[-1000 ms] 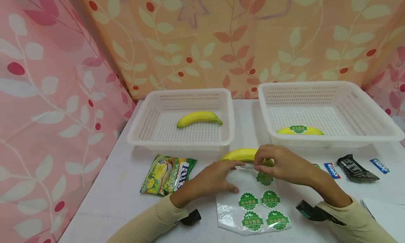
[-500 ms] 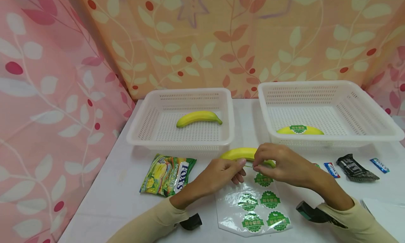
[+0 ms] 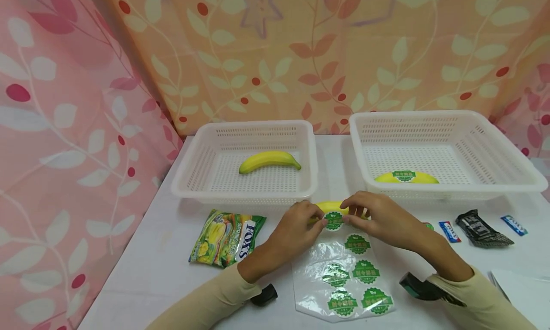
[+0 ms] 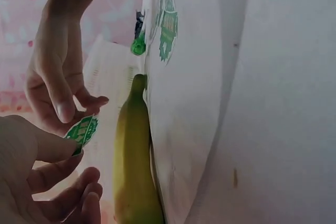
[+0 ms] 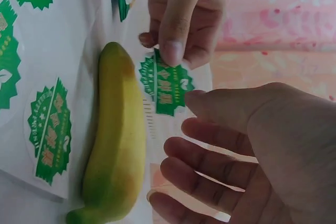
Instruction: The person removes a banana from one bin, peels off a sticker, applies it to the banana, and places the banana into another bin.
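One green sticker (image 3: 333, 221), pinched by the left hand (image 3: 297, 229), is just clear of the banana (image 4: 132, 161) at the sticker sheet (image 3: 312, 272)'s 12 o'clock; the right hand (image 3: 383, 221), fingers spread, is at the sticker's 3 o'clock. Best press centre outward.

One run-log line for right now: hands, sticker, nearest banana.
left hand: pinching green sticker | right hand: at sticker's opposite edge | nearest banana: lying by sticker sheet | sticker: clear of that banana

a black packet (image 3: 480, 228) lies between blue sachets (image 3: 449, 231), well apart from a green bag (image 3: 227, 238).
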Motion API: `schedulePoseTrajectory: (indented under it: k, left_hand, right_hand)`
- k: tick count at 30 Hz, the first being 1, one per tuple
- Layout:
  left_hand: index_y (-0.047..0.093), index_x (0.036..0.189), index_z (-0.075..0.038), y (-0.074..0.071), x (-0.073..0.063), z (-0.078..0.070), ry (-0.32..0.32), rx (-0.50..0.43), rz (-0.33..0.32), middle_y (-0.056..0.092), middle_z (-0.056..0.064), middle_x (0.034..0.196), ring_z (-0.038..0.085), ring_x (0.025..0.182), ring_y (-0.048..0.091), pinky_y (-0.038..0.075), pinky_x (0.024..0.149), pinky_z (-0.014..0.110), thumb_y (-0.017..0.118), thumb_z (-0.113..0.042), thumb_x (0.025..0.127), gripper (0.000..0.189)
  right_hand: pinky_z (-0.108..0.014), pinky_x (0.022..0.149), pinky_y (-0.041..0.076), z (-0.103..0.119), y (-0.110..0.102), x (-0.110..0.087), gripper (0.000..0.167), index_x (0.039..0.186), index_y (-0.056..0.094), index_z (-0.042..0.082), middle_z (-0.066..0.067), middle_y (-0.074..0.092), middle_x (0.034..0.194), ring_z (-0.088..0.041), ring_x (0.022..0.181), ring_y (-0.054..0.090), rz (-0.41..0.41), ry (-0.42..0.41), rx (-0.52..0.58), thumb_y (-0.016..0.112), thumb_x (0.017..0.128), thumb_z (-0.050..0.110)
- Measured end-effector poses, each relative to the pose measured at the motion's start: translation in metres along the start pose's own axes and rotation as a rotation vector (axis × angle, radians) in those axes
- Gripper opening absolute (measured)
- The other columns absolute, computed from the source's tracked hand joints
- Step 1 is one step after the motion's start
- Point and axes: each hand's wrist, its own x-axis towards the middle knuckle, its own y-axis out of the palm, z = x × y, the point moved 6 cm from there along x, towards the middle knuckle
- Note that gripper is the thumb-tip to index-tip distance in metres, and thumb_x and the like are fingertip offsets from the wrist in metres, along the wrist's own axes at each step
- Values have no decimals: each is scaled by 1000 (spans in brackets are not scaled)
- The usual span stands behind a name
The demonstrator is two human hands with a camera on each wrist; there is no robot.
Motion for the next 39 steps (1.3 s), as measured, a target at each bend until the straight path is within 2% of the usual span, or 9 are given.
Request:
schedulePoseTrajectory:
  k: [2,5,11,15,18,23,29,36,39]
  left_hand:
    - [73,103,-8,0,2,-2,42,44,-22,70,4,107,17,102,63,52,92,31,74,-15,100,8]
    - [72,111,-7,2,6,-2,44,59,-24,72,7,122,22,116,65,51,103,37,75,-18,101,15]
    - [59,144,-5,13,11,4,1,140,71,63,11,147,31,143,54,44,116,48,76,-32,100,55]
    - [55,146,-8,17,14,4,-3,148,105,64,5,139,24,135,57,46,111,42,74,-35,101,56]
    - [58,145,-7,18,17,4,5,154,101,66,5,135,18,118,60,49,100,35,75,-33,101,54]
    - [62,144,-6,18,17,6,-3,157,102,67,7,132,16,111,62,49,90,28,76,-30,100,52]
    - [66,140,-7,18,16,10,-13,132,100,69,8,129,19,116,64,53,95,30,77,-24,100,45]
    - [64,139,-8,17,17,12,-45,101,106,70,8,129,14,103,62,48,83,24,78,-23,99,46]
    - [62,141,-9,16,17,13,-62,86,110,70,7,127,14,102,62,48,83,24,78,-23,99,47]
  right_hand:
    - [-31,77,57,-4,1,2,13,108,75,17,13,66,96,-6,88,61,-8,3,16,79,98,25]
    - [-35,81,59,-7,3,4,7,102,73,19,11,66,100,-10,93,63,-15,-1,50,77,99,22]
    - [-51,91,59,-17,6,7,6,104,71,16,1,67,111,-22,107,63,-37,35,89,75,100,17]
    - [-45,88,60,-24,10,9,4,103,72,14,1,68,108,-22,104,65,-57,47,89,75,100,15]
    - [-35,82,59,-27,12,9,4,101,72,15,3,67,104,-18,99,66,-63,57,83,76,100,15]
    - [-27,78,56,-28,15,9,4,101,72,15,4,67,103,-14,96,65,-49,67,88,76,99,16]
    - [-27,77,54,-28,20,10,6,100,72,15,5,67,103,-12,94,64,-27,57,93,75,101,20]
    - [-35,81,55,-27,20,10,10,102,69,16,4,66,104,-17,97,63,-58,62,73,78,98,17]
    - [-42,87,58,-24,19,10,19,108,70,18,5,66,111,-21,105,64,-73,12,82,82,94,14]
